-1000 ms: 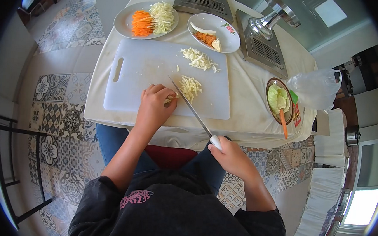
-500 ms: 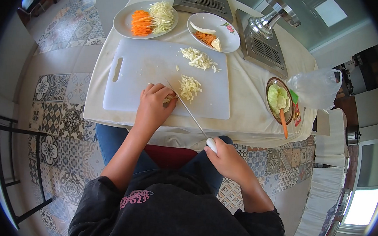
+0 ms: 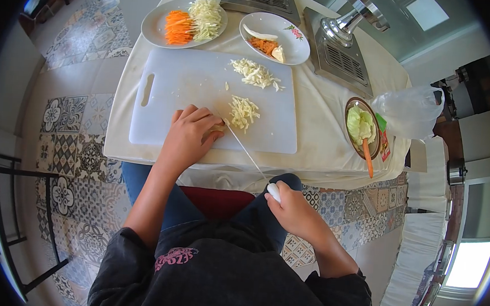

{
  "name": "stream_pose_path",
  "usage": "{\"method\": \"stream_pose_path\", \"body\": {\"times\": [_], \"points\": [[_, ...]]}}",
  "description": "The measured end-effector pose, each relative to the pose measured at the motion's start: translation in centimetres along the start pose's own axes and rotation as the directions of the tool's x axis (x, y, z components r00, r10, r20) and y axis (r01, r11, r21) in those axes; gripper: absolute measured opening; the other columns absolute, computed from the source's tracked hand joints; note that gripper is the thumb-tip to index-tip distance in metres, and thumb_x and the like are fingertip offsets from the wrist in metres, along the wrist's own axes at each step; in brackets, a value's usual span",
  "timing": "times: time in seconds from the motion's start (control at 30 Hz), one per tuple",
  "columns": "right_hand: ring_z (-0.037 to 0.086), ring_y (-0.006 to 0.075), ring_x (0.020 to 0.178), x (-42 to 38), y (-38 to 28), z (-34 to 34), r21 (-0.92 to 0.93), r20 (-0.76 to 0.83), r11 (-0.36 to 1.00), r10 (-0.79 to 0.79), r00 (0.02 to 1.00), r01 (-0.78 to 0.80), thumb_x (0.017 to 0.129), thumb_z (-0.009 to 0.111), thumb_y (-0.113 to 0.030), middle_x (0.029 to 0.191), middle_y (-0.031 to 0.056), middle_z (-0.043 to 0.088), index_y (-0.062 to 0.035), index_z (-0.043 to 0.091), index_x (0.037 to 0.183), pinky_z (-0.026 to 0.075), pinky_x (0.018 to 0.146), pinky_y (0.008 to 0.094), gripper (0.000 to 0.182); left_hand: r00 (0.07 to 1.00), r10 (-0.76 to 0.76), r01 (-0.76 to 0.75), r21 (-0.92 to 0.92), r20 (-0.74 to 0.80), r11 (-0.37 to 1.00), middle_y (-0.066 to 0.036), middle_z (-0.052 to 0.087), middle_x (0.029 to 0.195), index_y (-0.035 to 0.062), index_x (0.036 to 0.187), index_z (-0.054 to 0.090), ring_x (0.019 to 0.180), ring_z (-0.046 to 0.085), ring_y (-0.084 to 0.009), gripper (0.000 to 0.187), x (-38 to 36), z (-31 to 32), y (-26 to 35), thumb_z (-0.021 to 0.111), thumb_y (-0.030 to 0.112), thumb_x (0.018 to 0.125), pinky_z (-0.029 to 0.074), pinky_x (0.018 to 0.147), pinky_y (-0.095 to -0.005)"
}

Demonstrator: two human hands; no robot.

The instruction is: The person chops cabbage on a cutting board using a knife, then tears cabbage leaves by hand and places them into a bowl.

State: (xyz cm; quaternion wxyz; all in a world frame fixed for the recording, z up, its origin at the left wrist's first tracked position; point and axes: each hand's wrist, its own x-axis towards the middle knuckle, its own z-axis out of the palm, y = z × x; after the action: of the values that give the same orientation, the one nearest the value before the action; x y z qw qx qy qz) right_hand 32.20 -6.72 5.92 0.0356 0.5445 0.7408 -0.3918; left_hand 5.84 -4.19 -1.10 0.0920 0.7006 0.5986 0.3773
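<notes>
My right hand [image 3: 295,209] is wrapped round the white handle of a knife [image 3: 247,153]. Its thin blade slants up and left over the front part of the white cutting board [image 3: 172,99], with the tip beside my left fingertips. On the board, my left hand [image 3: 188,135] has its fingers curled down over a pale vegetable piece [image 3: 218,128], mostly hidden beneath them. Just right of the fingertips lies a small heap of pale cut strips [image 3: 243,112]. Farther back on the board is a second heap of pale shreds [image 3: 255,74].
Behind the board stand a plate [image 3: 154,30] with orange and pale-green shreds and a flowered plate [image 3: 294,51] with vegetable scraps. To the right are a metal appliance [image 3: 342,63], a brown-rimmed bowl [image 3: 347,129] with leaves and an orange-handled tool, and a plastic bag [image 3: 410,110].
My left hand has shifted slightly left, with its fingers still curled over the pale piece. The knife has moved little and stays beside the fingertips. The whole view has shifted slightly.
</notes>
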Motion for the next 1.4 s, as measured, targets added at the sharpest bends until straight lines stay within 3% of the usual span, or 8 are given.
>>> {"method": "stream_pose_path", "body": {"times": [0.43,0.63,0.73,1.4], "points": [[0.062,0.0459,0.072,4.9,-2.1,0.3,-0.018,-0.04,0.995,-0.097,0.994,0.096,0.097,0.055,-0.024,0.077,0.03,0.062,0.0061,0.049,0.091,0.047,0.066,0.0471,0.032,0.996,0.005,-0.006,-0.018,-0.091,1.0,0.0,0.068,0.09,0.0102,0.092,0.07,0.09,0.059,-0.0222,0.018,-0.5,0.5,-0.4,0.077,0.014,0.076,0.042,0.087,-0.0365],[0.059,0.0335,0.067,3.2,0.6,-0.1,0.025,-0.021,0.995,-0.093,0.995,0.093,0.097,0.055,-0.029,0.072,0.022,0.059,0.0054,0.052,0.092,0.046,0.066,0.0429,0.035,0.993,0.025,-0.025,0.001,-0.112,1.0,-0.001,0.068,0.088,0.01,0.09,0.07,0.09,0.06,-0.0228,0.017,-0.2,0.7,-0.3,0.078,0.015,0.075,0.042,0.086,-0.0373],[0.064,0.0452,0.08,2.2,0.4,-1.1,0.037,0.042,0.998,-0.046,0.998,0.045,0.096,0.055,-0.028,0.082,0.03,0.064,0.009,0.053,0.097,0.048,0.071,0.0462,0.037,0.993,0.05,-0.049,0.011,-0.109,0.999,-0.001,0.068,0.086,0.0099,0.09,0.069,0.09,0.06,-0.0236,0.017,0.0,0.9,-0.3,0.077,0.015,0.076,0.042,0.085,-0.0374],[0.064,0.0439,0.08,1.8,1.2,-1.0,0.127,-0.051,0.99,-0.057,0.997,0.063,0.096,0.056,-0.029,0.082,0.029,0.064,0.0085,0.055,0.096,0.048,0.071,0.0462,0.037,0.995,-0.056,0.064,0.102,-0.078,0.993,0.001,0.066,0.088,0.0138,0.091,0.073,0.094,0.058,-0.0226,0.019,0.4,0.5,1.8,0.079,0.019,0.073,0.039,0.086,-0.0381]]}}
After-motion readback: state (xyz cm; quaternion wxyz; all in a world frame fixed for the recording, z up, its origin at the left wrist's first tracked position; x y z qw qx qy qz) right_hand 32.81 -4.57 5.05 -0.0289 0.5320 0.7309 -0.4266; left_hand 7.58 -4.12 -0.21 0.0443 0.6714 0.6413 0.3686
